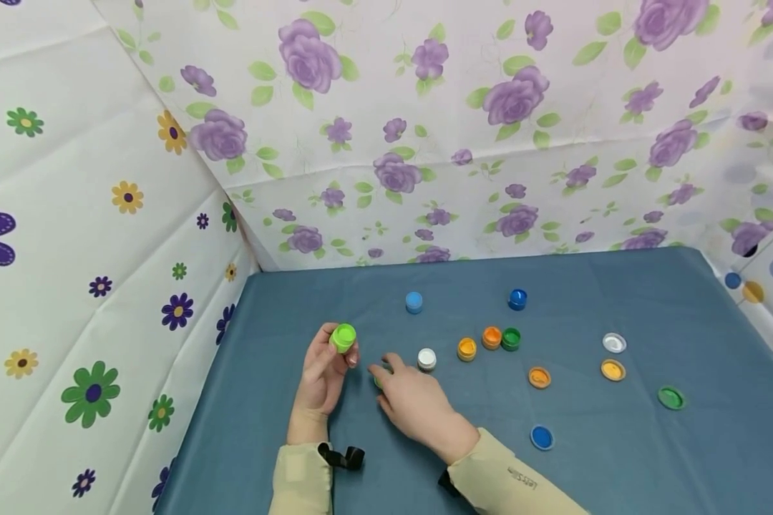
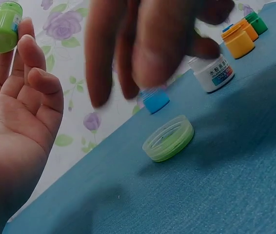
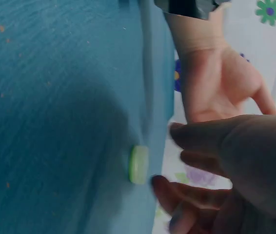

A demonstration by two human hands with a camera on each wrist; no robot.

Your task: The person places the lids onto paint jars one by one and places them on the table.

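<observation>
My left hand [image 1: 322, 372] holds a small light green paint jar [image 1: 343, 337] between thumb and fingers, raised above the table. In the left wrist view that jar [image 2: 4, 27] shows a pale label on its side. Over a light green jar lid [image 2: 169, 140] lying on the cloth hovers my right hand [image 1: 419, 404], its fingers spread and apart from the lid. From the head view, this lid is mostly hidden under the right fingers. The right wrist view shows the same lid [image 3: 139, 165] beside the fingertips, with a gap between.
Around the hands stand jars: white [image 1: 427, 359], light blue [image 1: 414, 302], dark blue [image 1: 517, 299], yellow [image 1: 467, 349], orange [image 1: 492, 337] and green [image 1: 511, 339]. Loose lids lie to the right, among them blue [image 1: 542, 437], orange [image 1: 540, 378] and green [image 1: 671, 398].
</observation>
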